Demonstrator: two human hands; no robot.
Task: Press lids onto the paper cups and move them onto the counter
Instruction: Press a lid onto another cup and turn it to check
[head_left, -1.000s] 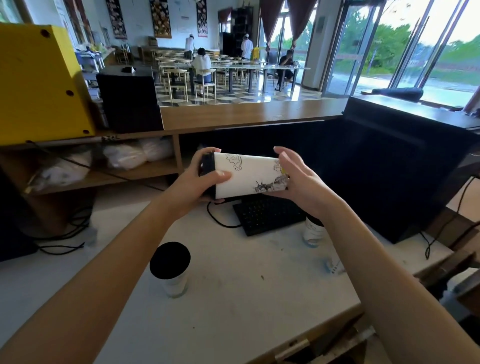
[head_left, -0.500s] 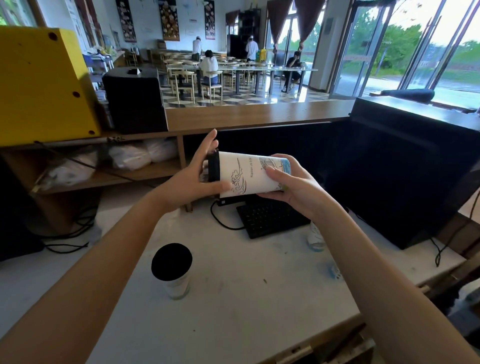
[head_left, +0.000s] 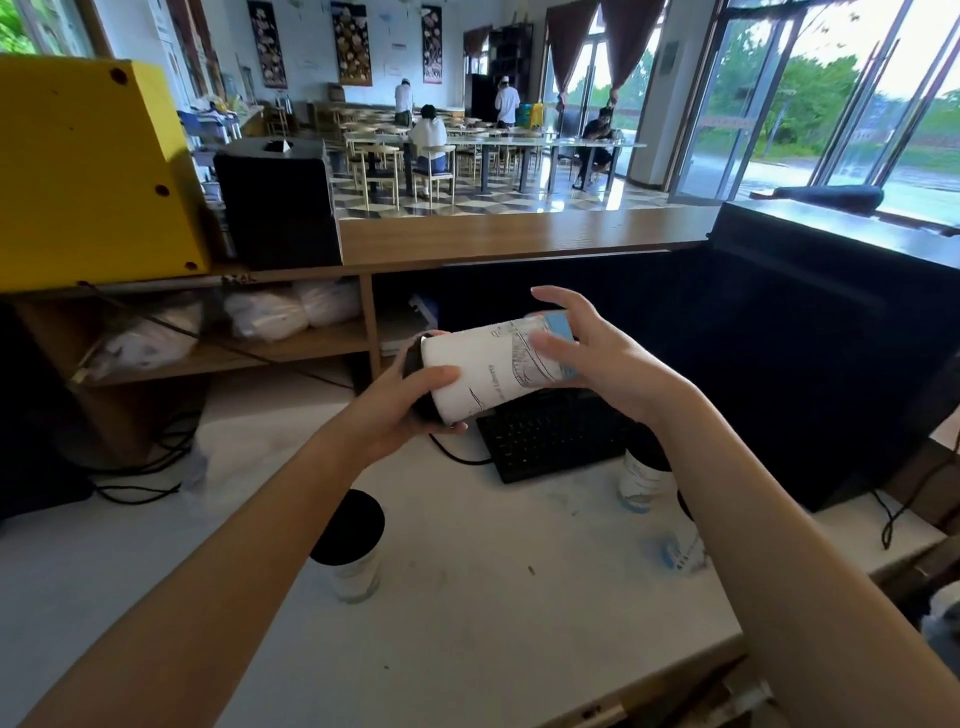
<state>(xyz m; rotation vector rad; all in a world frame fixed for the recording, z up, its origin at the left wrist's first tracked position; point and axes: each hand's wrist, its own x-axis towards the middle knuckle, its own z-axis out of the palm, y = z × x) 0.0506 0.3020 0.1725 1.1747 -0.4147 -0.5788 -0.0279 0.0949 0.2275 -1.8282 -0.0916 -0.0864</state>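
Note:
A white printed paper cup (head_left: 493, 364) lies on its side in the air above the worktable, its black lid (head_left: 415, 374) pointing left. My left hand (head_left: 410, 400) grips the lid end, thumb across the cup wall. My right hand (head_left: 587, 353) holds the cup's base end, its upper fingers spread. A second cup with a black lid (head_left: 349, 545) stands upright on the white worktable (head_left: 467, 597) under my left forearm. Two more cups (head_left: 644, 478) stand partly hidden behind my right forearm. The wooden counter (head_left: 519, 234) runs across behind.
A black keyboard (head_left: 550, 436) with its cable lies under the held cup. A yellow box (head_left: 88, 171) and a black box (head_left: 278, 200) stand on the counter's left end. A black cabinet (head_left: 831, 338) rises at the right. Shelves with white bags sit under the counter.
The cup has turned in my hands and dropped lower. My left hand has closed round the lid end. The fingers of my right hand have spread at the base end.

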